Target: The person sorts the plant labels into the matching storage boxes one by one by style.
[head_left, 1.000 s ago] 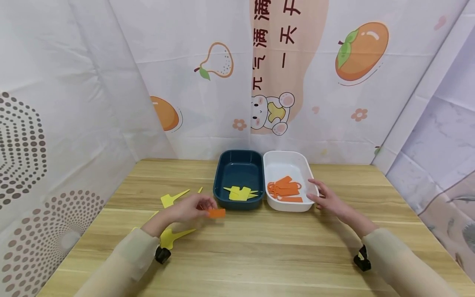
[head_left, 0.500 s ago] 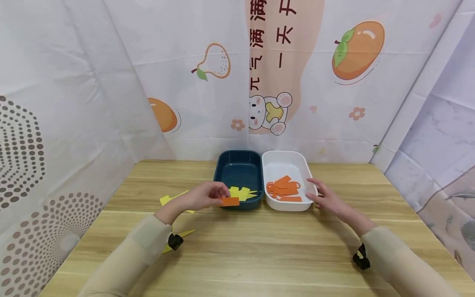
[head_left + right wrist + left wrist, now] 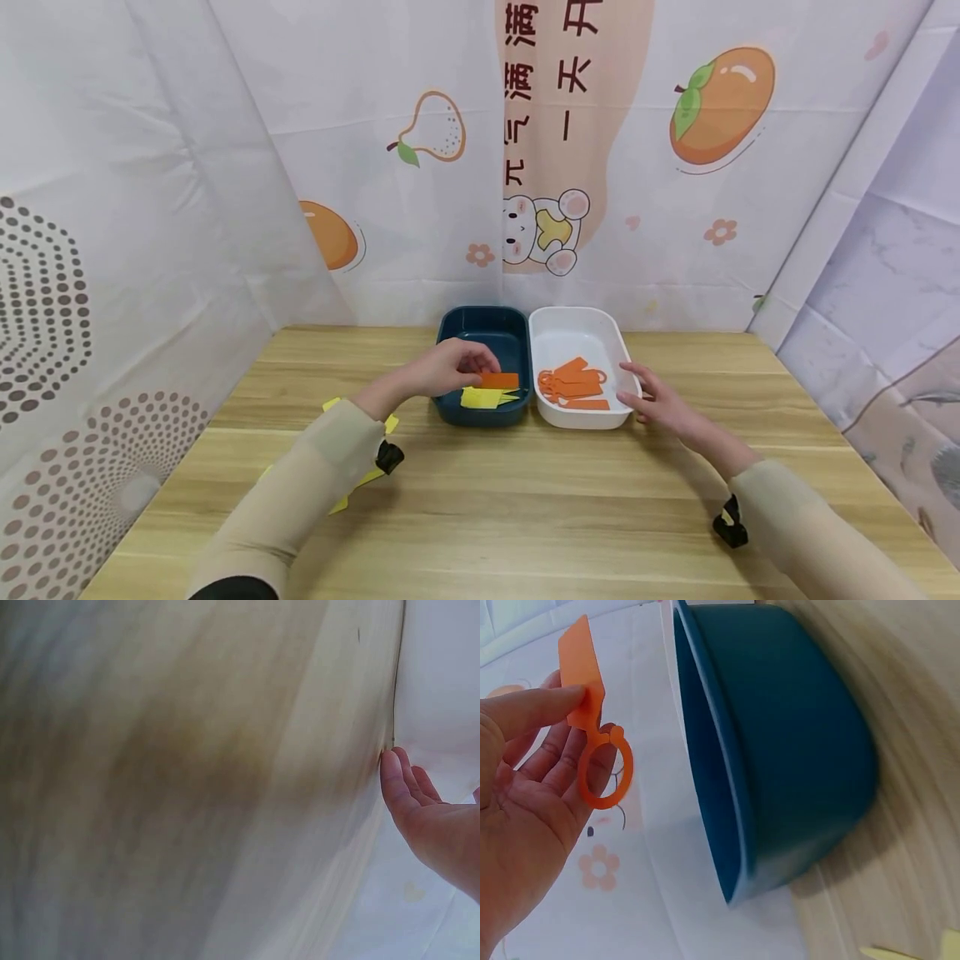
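Against creased fruit-printed cloth (image 3: 450,225) and pale wood-grain tabletop (image 3: 540,517), has carried flat, loop-ended orange tag (image 3: 501,381) rightward to above smooth navy tray (image 3: 483,319) and pointed yellow tags (image 3: 480,398), closer to orange pile (image 3: 573,387) in white tray (image 3: 573,329); not yet released. Holds it pinched in left hand (image 3: 457,367); rests right hand (image 3: 662,407), with fingers relaxed, well apart on white tray's right rim
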Demonstrator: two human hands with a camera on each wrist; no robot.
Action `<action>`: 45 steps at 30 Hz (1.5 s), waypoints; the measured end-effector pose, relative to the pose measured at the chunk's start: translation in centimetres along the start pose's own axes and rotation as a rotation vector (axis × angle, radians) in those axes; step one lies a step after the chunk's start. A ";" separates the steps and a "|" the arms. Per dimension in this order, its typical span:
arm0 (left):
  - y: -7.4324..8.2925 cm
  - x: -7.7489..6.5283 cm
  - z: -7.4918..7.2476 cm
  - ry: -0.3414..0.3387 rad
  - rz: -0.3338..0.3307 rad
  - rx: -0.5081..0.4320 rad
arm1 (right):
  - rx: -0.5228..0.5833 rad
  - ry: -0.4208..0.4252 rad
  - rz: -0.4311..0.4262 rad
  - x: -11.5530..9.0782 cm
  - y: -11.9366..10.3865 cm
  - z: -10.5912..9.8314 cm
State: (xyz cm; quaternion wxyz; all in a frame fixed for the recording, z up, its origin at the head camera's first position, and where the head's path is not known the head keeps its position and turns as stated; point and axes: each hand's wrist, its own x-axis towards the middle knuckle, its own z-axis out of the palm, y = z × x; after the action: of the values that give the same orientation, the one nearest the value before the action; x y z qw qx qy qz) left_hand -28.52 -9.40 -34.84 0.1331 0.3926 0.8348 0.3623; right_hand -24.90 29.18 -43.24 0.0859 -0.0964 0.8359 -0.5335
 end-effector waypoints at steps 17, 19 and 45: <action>2.3 7.9 1.2 0.059 -0.041 0.041 | 0.006 0.001 -0.013 0.0 -0.1 0.1; 2.4 8.8 1.7 0.067 -0.039 0.026 | 0.004 -0.005 -0.014 0.0 -0.1 0.0; 0.3 14.3 9.6 -0.001 -0.095 0.032 | -0.006 -0.009 -0.007 -0.1 0.0 -0.1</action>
State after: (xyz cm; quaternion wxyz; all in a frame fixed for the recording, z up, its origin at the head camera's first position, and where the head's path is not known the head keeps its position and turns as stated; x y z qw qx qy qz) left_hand -32.88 6.30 -40.51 0.1443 0.3548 0.8581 0.3420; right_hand -24.84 29.24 -43.18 0.0878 -0.1019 0.8369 -0.5306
